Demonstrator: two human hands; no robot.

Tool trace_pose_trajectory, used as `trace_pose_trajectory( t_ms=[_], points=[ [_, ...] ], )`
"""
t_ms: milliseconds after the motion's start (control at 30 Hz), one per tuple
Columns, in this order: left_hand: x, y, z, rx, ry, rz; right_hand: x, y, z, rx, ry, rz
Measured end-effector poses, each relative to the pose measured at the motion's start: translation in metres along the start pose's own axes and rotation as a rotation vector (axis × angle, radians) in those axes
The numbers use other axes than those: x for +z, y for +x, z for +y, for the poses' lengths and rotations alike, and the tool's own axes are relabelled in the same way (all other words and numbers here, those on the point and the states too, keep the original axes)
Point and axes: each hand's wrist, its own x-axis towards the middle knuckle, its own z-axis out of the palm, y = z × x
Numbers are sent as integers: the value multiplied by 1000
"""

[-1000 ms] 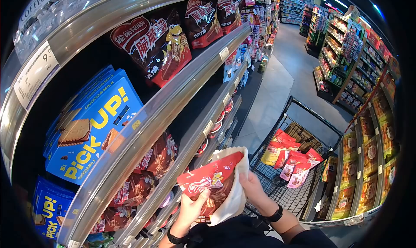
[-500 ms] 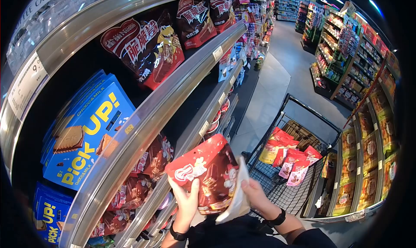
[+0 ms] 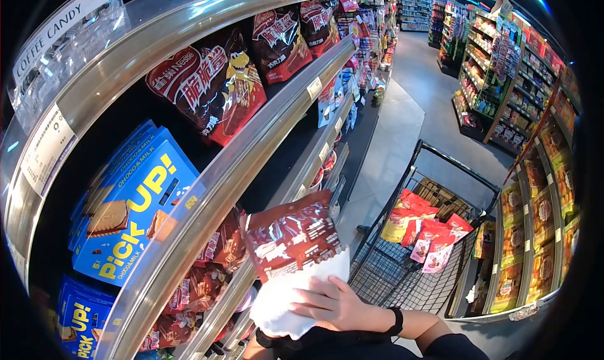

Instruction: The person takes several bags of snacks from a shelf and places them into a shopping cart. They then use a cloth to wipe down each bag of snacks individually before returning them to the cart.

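Note:
A brown and red snack bag (image 3: 292,234) is held up in front of me beside the shelf, its printed back panel facing me. Over its lower part lies a white cloth (image 3: 283,297). My right hand (image 3: 327,302) presses that cloth against the bag, fingers laid across it. Behind the bag and cloth my left hand is hidden; only its wrist with a black band (image 3: 264,340) shows below, supporting the bag from underneath. Similar brown bags (image 3: 204,284) lie on the lower shelf just left of the held one.
Blue Pick Up! boxes (image 3: 138,209) and Nestle chocolate wafer bags (image 3: 207,86) stand behind clear shelf rails (image 3: 220,171). To the right, a black shopping cart (image 3: 390,265) carries red, yellow and pink packets (image 3: 431,240). Yellow packages (image 3: 509,247) fill the far-right shelf.
The snack bag has turned from its front to its back. My right hand with the cloth has moved left across it, and my left hand has gone out of sight behind it.

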Motion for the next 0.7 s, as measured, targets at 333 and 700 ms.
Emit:
trace_pose_trajectory(
  t_ms=[333, 700],
  points=[
    [4, 10, 0, 157, 46, 163, -7, 35, 70, 358, 288, 218],
    [-14, -7, -16, 220, 42, 319, 21, 25, 27, -156, 300, -133]
  ],
)
